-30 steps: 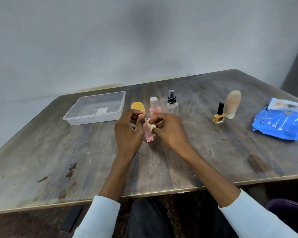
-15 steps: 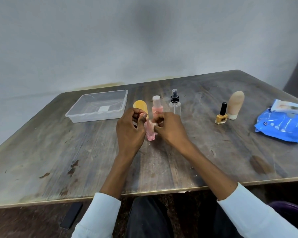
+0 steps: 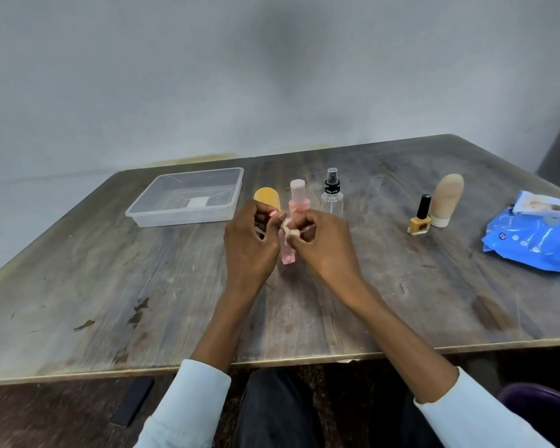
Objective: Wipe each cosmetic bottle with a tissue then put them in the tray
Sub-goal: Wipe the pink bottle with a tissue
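Note:
My left hand [image 3: 251, 244] grips the top of a small pink bottle [image 3: 287, 253], held upright just above the wooden table [image 3: 143, 286]. Against that bottle my right hand [image 3: 324, 244] pinches a small wad of tissue [image 3: 291, 231]. Behind my hands stand a yellow-capped bottle [image 3: 267, 197], a taller pink bottle [image 3: 298, 198] and a clear spray bottle [image 3: 332, 194]. Further right are a yellow nail polish bottle [image 3: 420, 218] and a beige tube [image 3: 445, 200]. The clear plastic tray [image 3: 162, 215] sits at the back left with no bottle in it.
A blue wipes pack [image 3: 534, 240] lies at the right edge with a white packet [image 3: 543, 203] behind it. A dark flat object [image 3: 132, 400] lies on the floor at lower left. A purple seat [image 3: 540, 402] shows at lower right.
The hands have stayed together on the small pink bottle, with small shifts of the tissue against it. The view has shifted slightly.

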